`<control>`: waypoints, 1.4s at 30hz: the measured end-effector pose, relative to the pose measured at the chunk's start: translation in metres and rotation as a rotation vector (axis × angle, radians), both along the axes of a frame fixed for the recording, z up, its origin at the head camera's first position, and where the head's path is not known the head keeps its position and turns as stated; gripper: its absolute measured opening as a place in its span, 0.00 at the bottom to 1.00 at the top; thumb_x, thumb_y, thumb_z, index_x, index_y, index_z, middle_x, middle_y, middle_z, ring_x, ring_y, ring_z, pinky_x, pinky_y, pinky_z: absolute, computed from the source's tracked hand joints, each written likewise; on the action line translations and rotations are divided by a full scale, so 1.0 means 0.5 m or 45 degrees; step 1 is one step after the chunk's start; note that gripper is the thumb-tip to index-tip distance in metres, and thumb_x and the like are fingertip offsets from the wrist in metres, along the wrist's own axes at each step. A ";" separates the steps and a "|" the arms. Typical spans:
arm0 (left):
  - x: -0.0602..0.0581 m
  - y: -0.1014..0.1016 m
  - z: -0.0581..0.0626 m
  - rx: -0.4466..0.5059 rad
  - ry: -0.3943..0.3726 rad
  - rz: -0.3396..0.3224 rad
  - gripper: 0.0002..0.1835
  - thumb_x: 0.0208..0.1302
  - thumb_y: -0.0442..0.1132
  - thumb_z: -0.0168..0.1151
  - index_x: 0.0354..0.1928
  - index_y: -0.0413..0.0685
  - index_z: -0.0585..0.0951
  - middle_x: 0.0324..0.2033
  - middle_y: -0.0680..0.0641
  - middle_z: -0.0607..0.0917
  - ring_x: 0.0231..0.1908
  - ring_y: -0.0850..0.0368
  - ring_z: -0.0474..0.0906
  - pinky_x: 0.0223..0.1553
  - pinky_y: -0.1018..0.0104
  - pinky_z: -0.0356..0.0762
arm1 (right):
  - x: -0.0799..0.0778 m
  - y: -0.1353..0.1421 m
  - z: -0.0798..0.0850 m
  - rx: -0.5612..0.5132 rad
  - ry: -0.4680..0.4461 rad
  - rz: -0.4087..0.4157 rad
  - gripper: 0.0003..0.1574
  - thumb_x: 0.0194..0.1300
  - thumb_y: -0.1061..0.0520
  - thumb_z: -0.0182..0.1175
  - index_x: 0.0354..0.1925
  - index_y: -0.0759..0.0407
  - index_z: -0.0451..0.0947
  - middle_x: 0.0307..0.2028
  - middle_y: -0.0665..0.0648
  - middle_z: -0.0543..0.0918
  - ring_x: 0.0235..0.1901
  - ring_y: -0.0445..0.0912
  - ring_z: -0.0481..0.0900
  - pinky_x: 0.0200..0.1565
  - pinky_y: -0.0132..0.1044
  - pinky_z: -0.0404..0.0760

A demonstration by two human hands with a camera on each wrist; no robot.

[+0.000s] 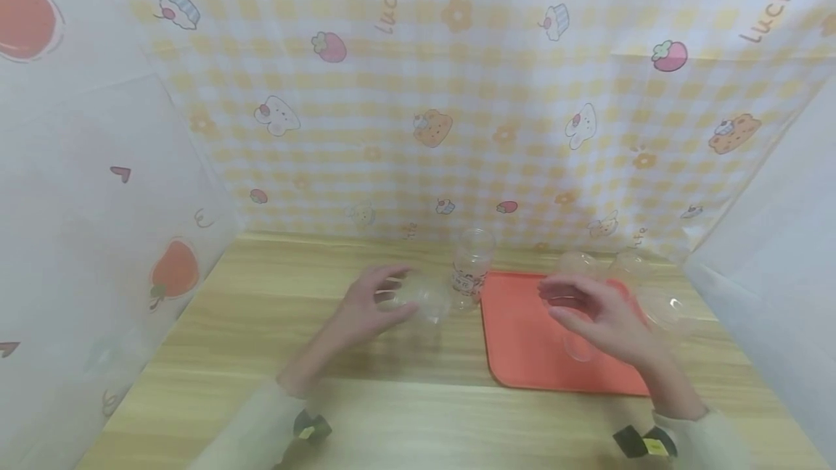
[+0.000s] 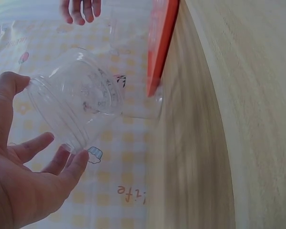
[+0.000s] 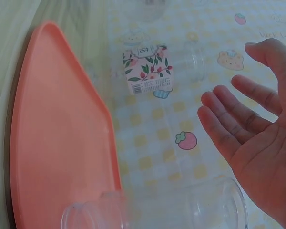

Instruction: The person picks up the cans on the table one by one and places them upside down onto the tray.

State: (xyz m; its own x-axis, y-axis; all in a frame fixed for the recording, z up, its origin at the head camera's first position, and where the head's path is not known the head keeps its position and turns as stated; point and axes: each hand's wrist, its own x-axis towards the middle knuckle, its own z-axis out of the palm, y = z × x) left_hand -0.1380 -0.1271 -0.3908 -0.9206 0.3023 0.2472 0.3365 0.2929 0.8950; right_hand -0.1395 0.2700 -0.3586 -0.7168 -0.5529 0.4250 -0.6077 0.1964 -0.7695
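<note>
My left hand (image 1: 375, 304) grips a clear plastic jar (image 1: 424, 299), thumb on one side of its ridged rim and fingers on the other. In the left wrist view that transparent jar (image 2: 81, 102) is tilted, and nothing shows inside it. To its right stands a taller clear jar (image 1: 472, 274) with a printed label; the right wrist view shows flowers on this label (image 3: 148, 69). Over the tray hovers my right hand (image 1: 604, 314), its fingers slightly bent and holding nothing (image 3: 262, 119). Beneath it, part of a clear container (image 1: 580, 347) is visible.
An orange-red tray (image 1: 522, 376) lies on the right of the wooden table (image 1: 418, 419). Several clear containers stand around its far and right edges, including a rounded one (image 1: 662, 308). A checked cloth (image 1: 457, 93) hangs behind the table.
</note>
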 end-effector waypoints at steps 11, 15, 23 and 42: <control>0.000 0.014 -0.003 0.044 -0.040 -0.001 0.34 0.60 0.44 0.76 0.68 0.49 0.75 0.61 0.41 0.74 0.59 0.39 0.74 0.61 0.48 0.74 | 0.000 -0.016 0.000 0.009 -0.046 -0.004 0.26 0.65 0.77 0.62 0.60 0.70 0.74 0.55 0.63 0.81 0.55 0.54 0.80 0.55 0.43 0.81; 0.002 0.019 -0.001 0.064 -0.036 -0.010 0.34 0.60 0.43 0.76 0.68 0.48 0.75 0.62 0.41 0.74 0.60 0.37 0.73 0.62 0.45 0.73 | 0.002 -0.025 0.002 0.026 -0.059 -0.026 0.26 0.66 0.75 0.63 0.61 0.68 0.75 0.55 0.62 0.81 0.55 0.54 0.81 0.55 0.41 0.82; 0.002 0.030 -0.001 0.061 -0.043 0.002 0.36 0.59 0.42 0.76 0.69 0.48 0.74 0.63 0.42 0.75 0.60 0.41 0.74 0.61 0.51 0.75 | 0.001 -0.035 0.000 0.067 -0.139 -0.049 0.24 0.68 0.71 0.63 0.61 0.66 0.75 0.55 0.60 0.82 0.55 0.52 0.81 0.55 0.40 0.82; 0.007 0.052 -0.015 0.142 -0.013 -0.031 0.34 0.60 0.42 0.75 0.68 0.46 0.74 0.62 0.42 0.76 0.60 0.40 0.74 0.61 0.51 0.75 | 0.000 -0.066 -0.020 -0.018 -0.152 0.032 0.26 0.69 0.72 0.61 0.63 0.68 0.72 0.56 0.62 0.80 0.56 0.52 0.79 0.57 0.43 0.80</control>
